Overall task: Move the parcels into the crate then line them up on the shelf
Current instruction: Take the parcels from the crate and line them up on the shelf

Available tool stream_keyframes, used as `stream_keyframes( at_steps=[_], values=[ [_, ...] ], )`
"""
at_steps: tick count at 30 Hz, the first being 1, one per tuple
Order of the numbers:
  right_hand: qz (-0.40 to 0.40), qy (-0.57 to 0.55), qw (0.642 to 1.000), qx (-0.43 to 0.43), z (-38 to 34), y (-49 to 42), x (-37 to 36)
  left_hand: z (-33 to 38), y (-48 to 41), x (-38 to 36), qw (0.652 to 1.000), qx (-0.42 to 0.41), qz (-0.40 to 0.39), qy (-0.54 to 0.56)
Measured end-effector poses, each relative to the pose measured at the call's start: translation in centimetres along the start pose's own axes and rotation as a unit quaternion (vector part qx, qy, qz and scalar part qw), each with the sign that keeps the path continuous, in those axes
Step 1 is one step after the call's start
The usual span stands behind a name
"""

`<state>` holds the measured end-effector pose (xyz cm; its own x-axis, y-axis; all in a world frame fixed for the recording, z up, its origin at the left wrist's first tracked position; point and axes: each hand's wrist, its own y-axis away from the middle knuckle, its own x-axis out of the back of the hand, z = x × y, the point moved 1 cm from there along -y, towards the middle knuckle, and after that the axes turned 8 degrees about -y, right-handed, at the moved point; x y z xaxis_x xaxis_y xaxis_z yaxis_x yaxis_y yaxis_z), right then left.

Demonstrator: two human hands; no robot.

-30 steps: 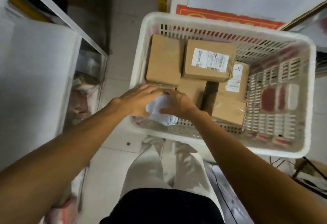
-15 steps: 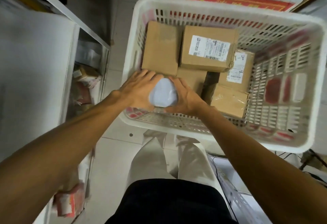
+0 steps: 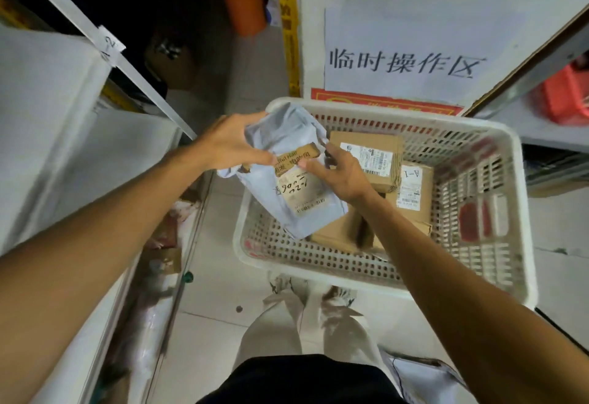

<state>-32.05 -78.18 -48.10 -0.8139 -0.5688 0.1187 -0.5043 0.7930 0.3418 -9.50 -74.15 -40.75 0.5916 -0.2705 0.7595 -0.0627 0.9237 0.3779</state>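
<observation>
Both left hand (image 3: 229,145) and right hand (image 3: 341,174) pinch the grey bag (image 3: 280,136), now lifted from the crate (image 3: 414,120) mid-frame, probably for shelving.

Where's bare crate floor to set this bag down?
Bare: in the white perforated plastic crate, the floor strip between near wall and the brown cardboard boxes, widest near left, under the grey plastic mailer bag. Crowded: far middle, boxes packed.

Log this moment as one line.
left hand: holds grey bag | right hand: holds bag | bag: over crate | boxes: in crate
</observation>
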Motion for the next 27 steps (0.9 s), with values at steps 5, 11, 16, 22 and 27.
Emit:
stream_keyframes(
  at_steps=[5,11,16,22,27],
  values=[
    [0.021,-0.008,0.999,0.046,-3.1,-0.1,-0.7,-0.3,2.2,3.3,0.993,0.024,0.045,0.102],
    [0.050,0.044,0.997,0.036,-4.5,0.0,-0.9,-2.4,4.5,7.0,0.972,0.046,0.115,0.198],
    [0.041,0.083,0.995,0.025,-6.3,0.2,-1.6,-3.7,6.5,8.9,0.961,0.023,0.127,0.243],
    [0.031,0.091,0.995,0.022,-8.2,0.1,-3.1,-5.4,9.9,10.3,0.948,0.044,0.152,0.276],
    [-0.049,0.128,0.990,0.031,-9.4,0.7,-4.2,-4.0,14.4,10.4,0.934,0.042,0.184,0.304]
  ],
)
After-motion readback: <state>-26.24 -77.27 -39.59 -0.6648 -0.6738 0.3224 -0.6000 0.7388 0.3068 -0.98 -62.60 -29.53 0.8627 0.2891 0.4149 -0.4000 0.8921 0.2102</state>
